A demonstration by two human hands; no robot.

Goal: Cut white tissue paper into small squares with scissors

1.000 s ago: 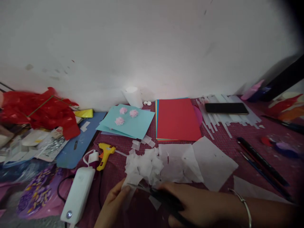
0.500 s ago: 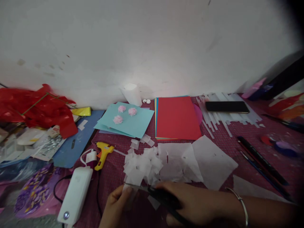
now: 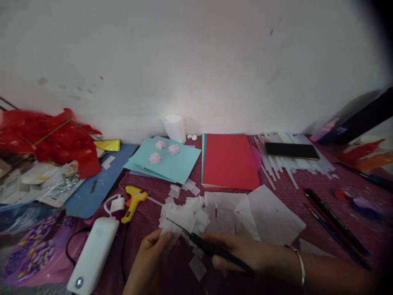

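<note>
My left hand [image 3: 153, 250] pinches a strip of thin white paper [image 3: 170, 241] between thumb and fingers. Black-handled scissors [image 3: 211, 248] are in my right hand [image 3: 233, 250], their blades pointing left across the top of the strip. Whether the blades touch the paper I cannot tell. Just beyond lies a heap of small white paper squares [image 3: 181, 215], and one loose square [image 3: 197, 267] rests below the scissors. Larger white sheets [image 3: 273, 215] spread to the right of the heap.
A yellow glue gun [image 3: 134, 203] and a white power strip [image 3: 95, 254] lie at left. Behind are pink paper flowers [image 3: 155, 158] on turquoise paper [image 3: 184, 164], a red paper stack [image 3: 230, 159], and a black phone [image 3: 291, 150] on white glue sticks. Pens [image 3: 337, 221] lie right.
The scissors have lifted and turned, with their blades now showing above the strip. My left hand has risen slightly with the paper. The view has shifted a little.
</note>
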